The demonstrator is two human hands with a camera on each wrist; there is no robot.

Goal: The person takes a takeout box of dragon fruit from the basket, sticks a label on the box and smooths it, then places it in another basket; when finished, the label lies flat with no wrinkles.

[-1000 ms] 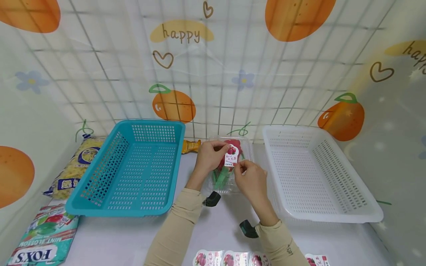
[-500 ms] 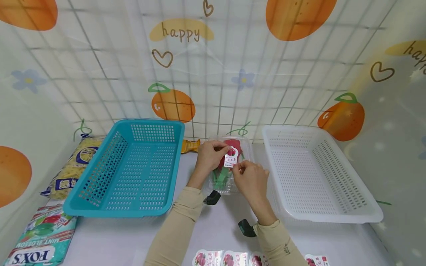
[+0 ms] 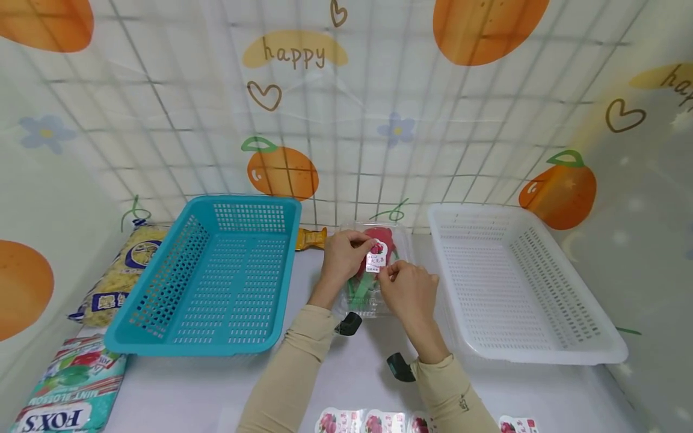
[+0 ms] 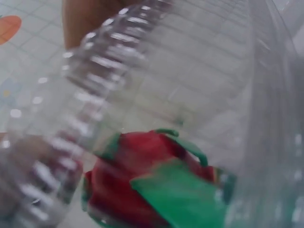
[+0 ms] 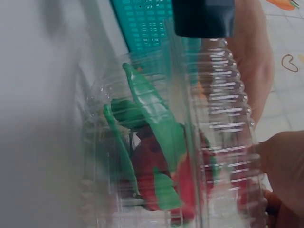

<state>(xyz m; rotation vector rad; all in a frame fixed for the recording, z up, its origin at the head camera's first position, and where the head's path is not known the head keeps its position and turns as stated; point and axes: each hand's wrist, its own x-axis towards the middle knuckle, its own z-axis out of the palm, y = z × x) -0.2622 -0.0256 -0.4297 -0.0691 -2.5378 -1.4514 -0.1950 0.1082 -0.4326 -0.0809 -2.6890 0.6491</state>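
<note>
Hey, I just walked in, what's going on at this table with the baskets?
A person is working on a clear plastic clamshell box with a red and green dragon fruit inside, standing between a teal basket and a white basket. The left hand and right hand pinch a small fruit sticker against the lid. More stickers lie at the near edge.

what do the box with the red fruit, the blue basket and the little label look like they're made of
Clear box: thin, glossy see-through plastic, judging by the ribbed walls and glints in both wrist views.
Blue basket: rigid moulded plastic, by its even colour and rows of punched holes.
Label: probably printed paper or film, flat and white with a fruit picture; both hands pinch it.
</note>
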